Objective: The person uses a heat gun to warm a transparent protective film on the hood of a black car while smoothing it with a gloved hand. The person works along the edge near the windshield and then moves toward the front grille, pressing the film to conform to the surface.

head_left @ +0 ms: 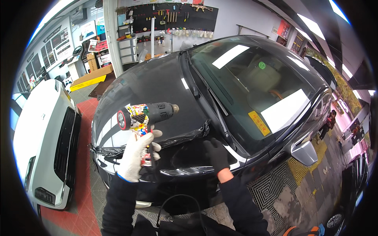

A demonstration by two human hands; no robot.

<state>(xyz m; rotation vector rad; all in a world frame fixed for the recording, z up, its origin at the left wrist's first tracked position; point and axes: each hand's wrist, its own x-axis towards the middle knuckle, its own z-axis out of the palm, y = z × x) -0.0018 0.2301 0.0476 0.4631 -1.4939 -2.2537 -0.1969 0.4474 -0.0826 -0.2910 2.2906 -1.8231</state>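
My left hand (136, 154), in a white glove, grips the handle of a sticker-covered heat gun (146, 114) whose nozzle points right over the hood of a black car (157, 82). A dark wrap film (185, 135) lies on the hood, its crumpled edge running along the near side. My right hand (216, 155), in a black glove, presses flat on the car's fender just below that film edge, near the headlight (189, 171).
A white car (43, 137) stands close on the left over red floor tiles. A tool wall (173, 17) and shelves fill the back. A grated floor (275, 185) lies to the right, where a person (330, 122) stands beside the car. A cable (177, 204) hangs below my arms.
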